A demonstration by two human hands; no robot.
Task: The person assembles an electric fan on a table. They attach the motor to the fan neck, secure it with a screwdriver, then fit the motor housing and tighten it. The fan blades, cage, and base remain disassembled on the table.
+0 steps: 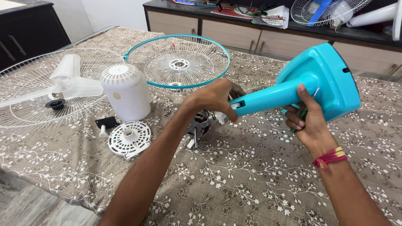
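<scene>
Around teal fan stand [293, 90], both hands [307, 121].

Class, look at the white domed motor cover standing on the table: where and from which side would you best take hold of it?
Grip the white motor cover round its smooth cylindrical side wall, coming down from above or from its near side. It stands upright, domed vented top up, so the straight walls probably give the firmest hold. The fan blade and white guard crowd its left; the round vented plate lies just in front.
</scene>
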